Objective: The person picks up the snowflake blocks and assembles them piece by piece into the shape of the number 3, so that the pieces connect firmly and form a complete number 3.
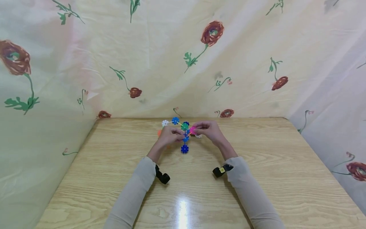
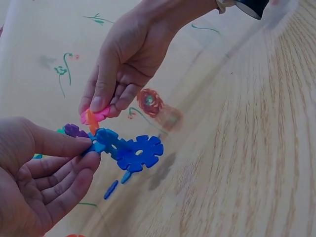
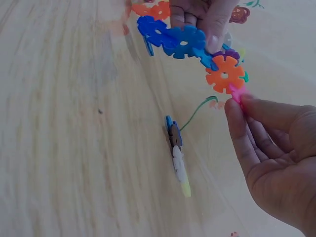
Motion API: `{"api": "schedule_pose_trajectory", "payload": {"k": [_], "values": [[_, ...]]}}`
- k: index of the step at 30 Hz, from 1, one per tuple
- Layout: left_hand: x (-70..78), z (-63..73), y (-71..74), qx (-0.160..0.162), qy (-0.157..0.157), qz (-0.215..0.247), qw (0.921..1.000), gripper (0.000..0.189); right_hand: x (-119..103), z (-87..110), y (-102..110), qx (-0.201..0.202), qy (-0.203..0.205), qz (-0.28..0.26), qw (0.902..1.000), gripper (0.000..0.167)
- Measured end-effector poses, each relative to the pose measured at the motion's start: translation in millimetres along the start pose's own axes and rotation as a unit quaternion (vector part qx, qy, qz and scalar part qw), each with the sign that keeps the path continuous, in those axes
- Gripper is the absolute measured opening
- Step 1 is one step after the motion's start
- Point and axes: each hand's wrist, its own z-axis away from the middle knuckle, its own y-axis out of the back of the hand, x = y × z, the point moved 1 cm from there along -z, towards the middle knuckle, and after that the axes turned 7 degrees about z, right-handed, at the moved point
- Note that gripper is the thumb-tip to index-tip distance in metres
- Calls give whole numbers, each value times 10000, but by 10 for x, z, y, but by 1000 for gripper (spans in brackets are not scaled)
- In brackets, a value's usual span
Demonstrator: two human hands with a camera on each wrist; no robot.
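Note:
Both hands are raised over the far middle of the table at a linked build of notched plastic snowflake discs. My left hand pinches a blue disc of the build between thumb and fingers. A pink disc is pinched in the fingertips of my right hand. That pink piece meets an orange disc, which touches the blue part of the build. Dark blue discs reach out from the blue part, and a purple disc sits close to the left thumb. The left fingers hide some joints.
A separate-looking row of blue, brown, white and yellow discs is visible in the right wrist view; whether it joins the build I cannot tell. Flowered cloth hangs behind the wooden table. Each wrist wears a black camera.

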Motion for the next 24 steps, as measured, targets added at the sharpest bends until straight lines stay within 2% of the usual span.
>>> {"api": "schedule_pose_trajectory", "payload": {"k": [5,13,24], "values": [[14,16,-3,40,4,15,10000,12,0,0,-21,95,74,-38,9999,22],[26,20,4,129,-190,57,9997,14,-5,12,-42,287,-37,-195,9994,24],[-1,4,11,146,-166,230,9995,15,6,-3,-49,339,-192,-290,9988,28]]}}
